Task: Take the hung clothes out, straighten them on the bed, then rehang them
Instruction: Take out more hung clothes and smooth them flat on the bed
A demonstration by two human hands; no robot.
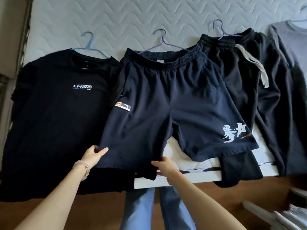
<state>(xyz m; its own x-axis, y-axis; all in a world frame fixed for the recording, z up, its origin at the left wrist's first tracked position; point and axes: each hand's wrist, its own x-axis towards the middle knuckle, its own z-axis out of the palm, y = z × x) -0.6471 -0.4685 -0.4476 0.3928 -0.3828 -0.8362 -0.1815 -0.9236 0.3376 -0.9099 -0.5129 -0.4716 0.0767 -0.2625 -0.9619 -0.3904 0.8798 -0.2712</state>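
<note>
Pinching the lower hem of the navy shorts (166, 100) with the left grip (95, 152), closed narrow, thumb on top and fingers under the cloth. Pinching the same leg's hem with the right grip (164, 165), likewise thumb over, fingers hidden beneath. Holding that leg spread flat between both grips at the near edge of the bed (116, 14). Lying straight ahead of the grips on a purple hanger (162, 41), waistband farthest away. Touching a black T-shirt (58, 113) just outside the left grip; overlapping black trousers (240, 72) beyond the right grip.
</note>
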